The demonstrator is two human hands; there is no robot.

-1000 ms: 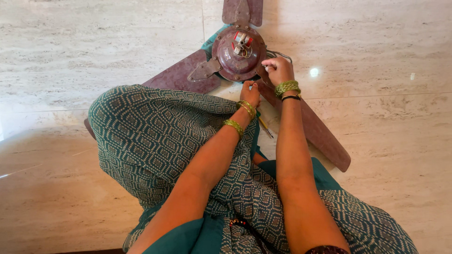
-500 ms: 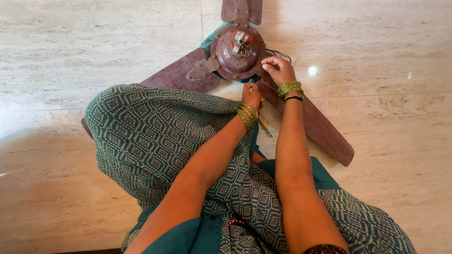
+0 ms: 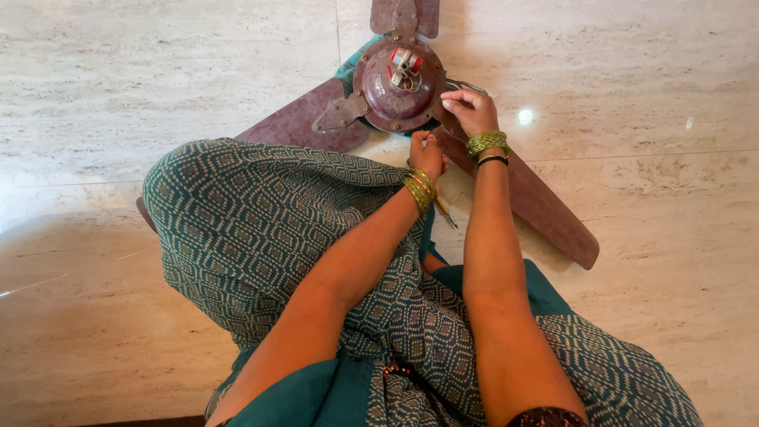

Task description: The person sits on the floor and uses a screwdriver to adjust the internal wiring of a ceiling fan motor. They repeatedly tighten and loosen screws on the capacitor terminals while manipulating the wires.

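Right hand shifted slightly up along the blade root, fingertips now closer against the fan motor housing. Left hand lowered a little, away from the housing's edge.

A polished beige marble floor with faint grey veining fills the scene, its thin tile joints running across and down it. A small bright glint of reflected light shows on the floor toward the upper right. A teal garment with a pale diamond print lies draped over the floor at centre, with plain teal cloth below it at the lower edge.
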